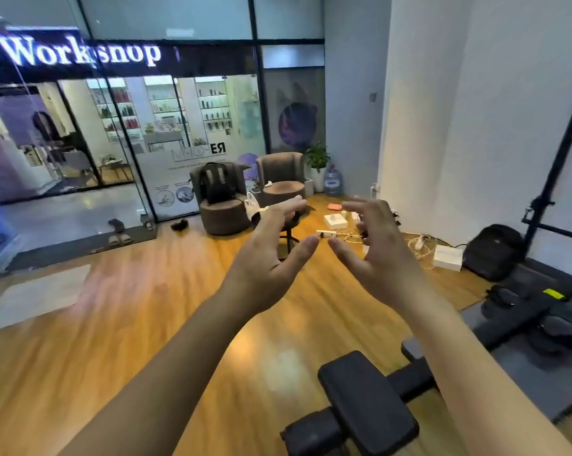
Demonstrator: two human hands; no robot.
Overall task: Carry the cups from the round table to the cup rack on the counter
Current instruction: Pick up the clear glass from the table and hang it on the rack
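Note:
My left hand [271, 251] and my right hand [376, 248] are raised side by side in front of me, palms facing each other, fingers spread and slightly curled. Neither holds anything. Behind my left hand a small dark round table [293, 222] on a black pedestal shows only partly; my hand hides most of its top. I see no cups and no cup rack or counter in this view.
Two brown armchairs [223, 205] stand at the glass front, one with a black backpack [217, 184]. White boxes [335, 221] and cables lie on the wood floor by the right wall. A black padded bench [367, 403] and a dark mat with bags [541, 311] are near right.

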